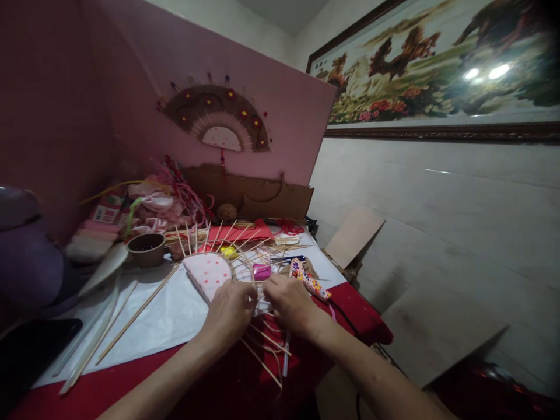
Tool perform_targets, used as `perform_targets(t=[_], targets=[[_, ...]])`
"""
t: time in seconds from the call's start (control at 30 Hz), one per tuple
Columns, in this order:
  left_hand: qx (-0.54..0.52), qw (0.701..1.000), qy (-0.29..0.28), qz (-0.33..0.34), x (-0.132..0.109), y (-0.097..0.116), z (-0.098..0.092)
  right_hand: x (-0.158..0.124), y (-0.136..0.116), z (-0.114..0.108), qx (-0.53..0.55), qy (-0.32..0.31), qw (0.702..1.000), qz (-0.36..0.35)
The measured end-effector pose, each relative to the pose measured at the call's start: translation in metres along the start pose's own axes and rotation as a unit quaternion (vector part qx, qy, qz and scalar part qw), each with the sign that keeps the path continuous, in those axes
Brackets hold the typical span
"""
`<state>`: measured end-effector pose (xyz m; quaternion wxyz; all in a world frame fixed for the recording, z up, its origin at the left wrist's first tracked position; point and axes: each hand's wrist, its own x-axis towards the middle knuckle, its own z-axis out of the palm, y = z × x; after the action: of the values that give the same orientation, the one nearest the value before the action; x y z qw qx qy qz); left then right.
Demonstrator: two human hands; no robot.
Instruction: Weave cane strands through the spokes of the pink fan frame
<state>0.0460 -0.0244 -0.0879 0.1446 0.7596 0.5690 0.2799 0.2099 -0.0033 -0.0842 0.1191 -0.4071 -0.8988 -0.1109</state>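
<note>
A white half-round piece with pink dots [210,269] lies on the table, and thin wooden sticks [236,234] fan out from its curved edge. My left hand [230,303] rests against the right end of this piece, fingers pinched together. Close beside it, my right hand [286,298] is also closed, its fingertips bent down over the sticks. What either hand pinches is hidden behind the fingers. Thin brown string [276,357] hangs among the sticks below the hands. A flower-patterned glue gun [308,279] lies just right of my right hand.
A brown bowl [147,249], a long stick [137,315] and clear glue sticks [94,344] lie to the left. Behind are red paper [240,233], yellow clay [228,251] and heaped pink yarn [188,192]. A finished-looking fan [214,111] hangs on the pink board.
</note>
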Motion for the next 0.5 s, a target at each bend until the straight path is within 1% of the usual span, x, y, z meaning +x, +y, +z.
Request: perform_targets(t=[0.23,0.4,0.5], targets=[[0.062,0.998,0.015,0.005,-0.002,0.002,0.011,-0.003,-0.002,0.0,0.003,0.041,0.999,-0.018],[0.072,0.997,0.02,0.008,-0.004,-0.003,0.014,-0.004,-0.002,-0.004,-0.007,0.034,0.999,0.01],[0.068,0.997,0.022,0.012,-0.004,-0.006,0.015,-0.006,-0.004,-0.01,0.005,0.04,0.999,0.006]])
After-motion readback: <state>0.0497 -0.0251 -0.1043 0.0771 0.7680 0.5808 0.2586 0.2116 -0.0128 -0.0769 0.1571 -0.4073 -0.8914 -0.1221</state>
